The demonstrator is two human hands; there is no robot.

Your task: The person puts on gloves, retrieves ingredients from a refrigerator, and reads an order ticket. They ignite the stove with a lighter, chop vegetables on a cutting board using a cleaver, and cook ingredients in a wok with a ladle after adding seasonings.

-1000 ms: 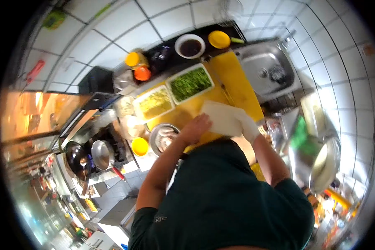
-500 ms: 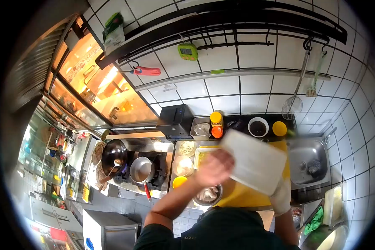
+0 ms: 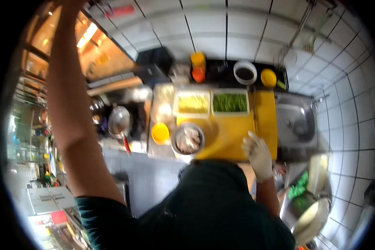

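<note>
The desk [image 3: 157,152] is carrying a yellow board [image 3: 233,133] on its right. The left arm [image 3: 77,125] is extending out of view; its grip is escaping judgement. Two trays [image 3: 191,116] are lining the board's back edge, and a bowl [image 3: 174,143] is standing at its left front corner. At the right front corner the gloved right hand [image 3: 259,158] is showing loosely spread, grasping nothing visible, apparently pausing between steps. A thin tool [image 3: 255,114] is lying beyond its fingertips; picking that up would be requiring a forward reach.
</note>
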